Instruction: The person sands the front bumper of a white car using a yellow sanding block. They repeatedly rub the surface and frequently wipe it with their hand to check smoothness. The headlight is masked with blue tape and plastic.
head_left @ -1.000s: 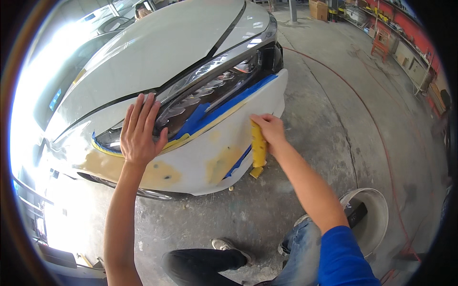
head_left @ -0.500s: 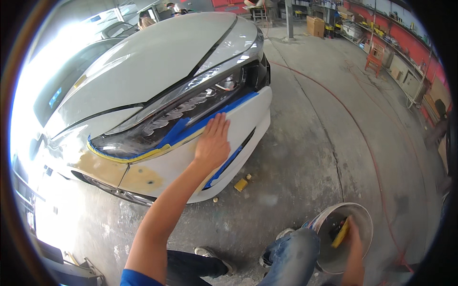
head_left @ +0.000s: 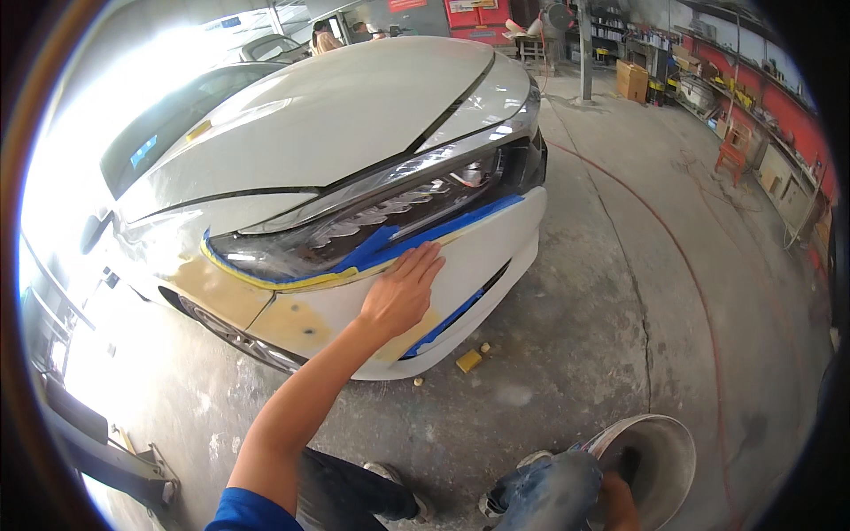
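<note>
My left hand [head_left: 403, 292] lies flat on the white front bumper [head_left: 478, 252] of a car, fingers stretched out, just below the headlight [head_left: 381, 217]. Blue masking tape [head_left: 443, 232] and a strip of yellow tape [head_left: 310, 281] edge that headlight. Sanded tan patches [head_left: 297, 323] with a dark spot show on the bumper to the left of my hand. Low on the right, my right hand [head_left: 617, 497] reaches into a pale bucket [head_left: 677, 442] by my knee. Its fingers are in shadow and blurred, near a dark shape inside, so what they hold is hidden.
A yellow block [head_left: 468, 360] and small pale lumps lie on the concrete floor under the bumper. A red hose [head_left: 682, 239] crosses the floor at right. Farther back stand a red chair [head_left: 733, 146], a cardboard box [head_left: 631, 81] and a post [head_left: 585, 53]. A person [head_left: 326, 37] is behind the car.
My view has shifted, moving the car rightward and down in it. My right hand has moved left within the bucket; the yellow block it held is out of sight. My left hand stays on the bumper.
</note>
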The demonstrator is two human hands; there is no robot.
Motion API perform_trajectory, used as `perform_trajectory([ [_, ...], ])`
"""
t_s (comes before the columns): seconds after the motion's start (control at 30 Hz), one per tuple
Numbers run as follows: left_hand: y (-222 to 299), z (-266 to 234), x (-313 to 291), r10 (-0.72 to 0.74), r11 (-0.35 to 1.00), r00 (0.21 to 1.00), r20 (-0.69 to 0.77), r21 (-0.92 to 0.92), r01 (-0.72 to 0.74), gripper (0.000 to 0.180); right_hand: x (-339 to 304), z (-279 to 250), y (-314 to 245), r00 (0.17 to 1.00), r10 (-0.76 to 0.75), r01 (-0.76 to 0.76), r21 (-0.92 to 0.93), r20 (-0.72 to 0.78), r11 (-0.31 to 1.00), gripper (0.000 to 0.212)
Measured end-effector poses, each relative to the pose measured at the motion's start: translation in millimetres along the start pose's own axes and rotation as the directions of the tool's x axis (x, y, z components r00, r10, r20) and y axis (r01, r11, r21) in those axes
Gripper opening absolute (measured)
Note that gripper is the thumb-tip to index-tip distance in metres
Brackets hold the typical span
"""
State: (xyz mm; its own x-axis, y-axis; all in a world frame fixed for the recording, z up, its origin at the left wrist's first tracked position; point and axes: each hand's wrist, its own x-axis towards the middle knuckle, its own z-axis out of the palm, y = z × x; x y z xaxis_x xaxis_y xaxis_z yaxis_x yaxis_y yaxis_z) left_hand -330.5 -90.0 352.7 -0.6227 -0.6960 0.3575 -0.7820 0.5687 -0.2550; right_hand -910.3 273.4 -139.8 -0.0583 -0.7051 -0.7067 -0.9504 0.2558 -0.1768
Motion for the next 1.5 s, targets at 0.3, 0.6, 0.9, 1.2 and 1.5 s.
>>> perform_trajectory([
  [0.3,-19.6,-17.3,-62.7,-0.111,0.993,0.992,-0.063,-0.055,0.108,0.054,-60.0,-314.6,-102.0,0.989,-0.147,0.148,-0.231,0.02,0.962,0.026],
  [0.6,0.1,4.3,-4.4,-0.036,0.991,0.999,-0.039,-0.128,0.031,0.05,-139.1,-553.5,-507.0,0.779,-0.567,0.375,-0.526,-0.268,0.763,0.026],
  [0.9,-5.7,35.9,37.5,-0.042,0.994,0.998,0.044,-0.101,0.046,0.043,-131.7,-551.8,-597.8,0.363,-0.486,0.545,-0.243,-0.795,0.803,0.025],
  [1.2,24.3,12.0,-7.5,-0.152,0.77,0.987,-0.054,-0.632,0.084,0.065,-49.6,-457.3,-532.5,0.877,-0.237,0.359,0.898,-0.418,-0.255,0.018],
  [1.5,1.8,-4.6,-64.8,-0.36,0.484,0.932,0.048,-0.844,0.231,0.036,-88.4,-405.4,-568.0,0.813,-0.56,0.113,0.987,-0.16,-0.117,0.041],
])
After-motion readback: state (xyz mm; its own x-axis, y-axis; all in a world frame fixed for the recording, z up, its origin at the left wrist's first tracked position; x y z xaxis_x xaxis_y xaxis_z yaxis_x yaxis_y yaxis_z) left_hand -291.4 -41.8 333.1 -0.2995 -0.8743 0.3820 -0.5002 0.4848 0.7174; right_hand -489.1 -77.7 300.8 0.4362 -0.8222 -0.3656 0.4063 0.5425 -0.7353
